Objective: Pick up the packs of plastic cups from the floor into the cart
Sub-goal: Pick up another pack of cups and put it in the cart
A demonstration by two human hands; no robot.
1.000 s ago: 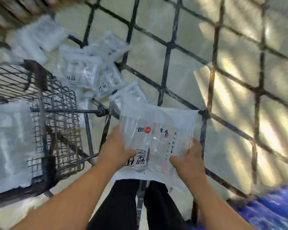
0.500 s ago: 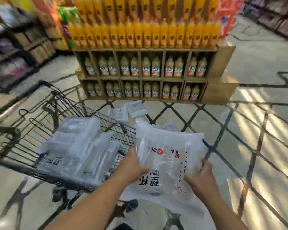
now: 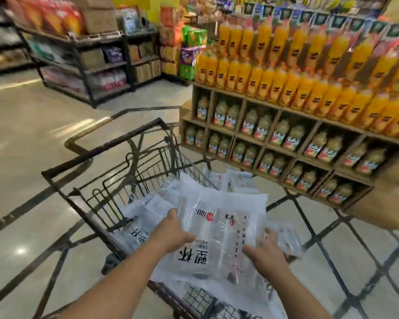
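Two hands share the load: your left hand (image 3: 173,233) grips the left edge of the pack of plastic cups (image 3: 219,229), thumb laid over its printed face, and your right hand (image 3: 266,252) grips the right edge the same way. The pack hangs flat between them, over the near end of the cart (image 3: 101,147), not yet set down. You are at the placing step, I judge. The next move calls for lowering it past the wire rim onto the bagged packs (image 3: 137,229) already lying in the basket, then letting both hands go. The film is slack and slippery, so keep it level or it may slide off the heap. Beyond the cart's far corner, loose packs (image 3: 241,181) lie on the floor (image 3: 32,157) at the foot of the juice display (image 3: 286,125), awaiting later trips. Nothing blocks the drop itself; the display crowds the right side.
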